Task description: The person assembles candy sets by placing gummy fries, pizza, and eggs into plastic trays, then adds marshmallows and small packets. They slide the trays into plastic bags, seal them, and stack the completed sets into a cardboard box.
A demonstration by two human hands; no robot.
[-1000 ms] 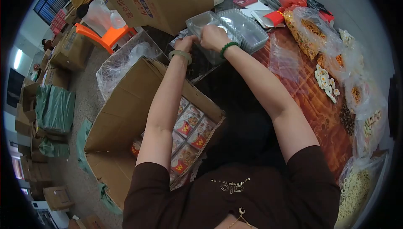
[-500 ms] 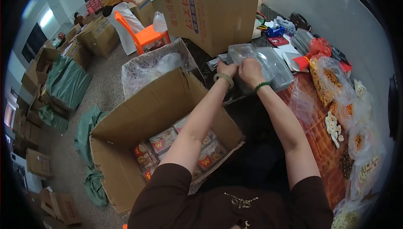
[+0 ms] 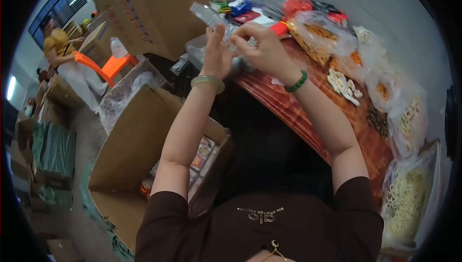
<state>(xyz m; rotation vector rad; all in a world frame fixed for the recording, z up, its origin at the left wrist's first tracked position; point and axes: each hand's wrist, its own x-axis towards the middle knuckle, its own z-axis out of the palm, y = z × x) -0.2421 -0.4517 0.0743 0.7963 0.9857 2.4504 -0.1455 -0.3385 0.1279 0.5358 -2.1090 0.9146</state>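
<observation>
A clear plastic container (image 3: 210, 16) is raised at the far edge of the table, between and just beyond my hands. My left hand (image 3: 217, 56), with a pale bangle on the wrist, is upright against its near side, fingers partly hidden. With fingers curled in a pinch, my right hand (image 3: 263, 50), wearing a green bead bracelet, grips the container's right side. Below and behind my left hand sit more clear plastic containers (image 3: 195, 49). An open cardboard box (image 3: 130, 142) at my left has packs with red-and-yellow labels (image 3: 198, 161) inside.
A reddish wood-patterned tabletop (image 3: 308, 113) bears bags of orange snack pieces (image 3: 321, 32), white pieces (image 3: 344, 86) and a bag of pale strips (image 3: 406, 199). A large carton (image 3: 149, 14), an orange chair (image 3: 108, 67) and a person in yellow (image 3: 60, 45) are beyond.
My view has swung right. A clear container has been lifted from the stacked ones and tilted up between my hands. My right hand has moved rightward, apart from my left.
</observation>
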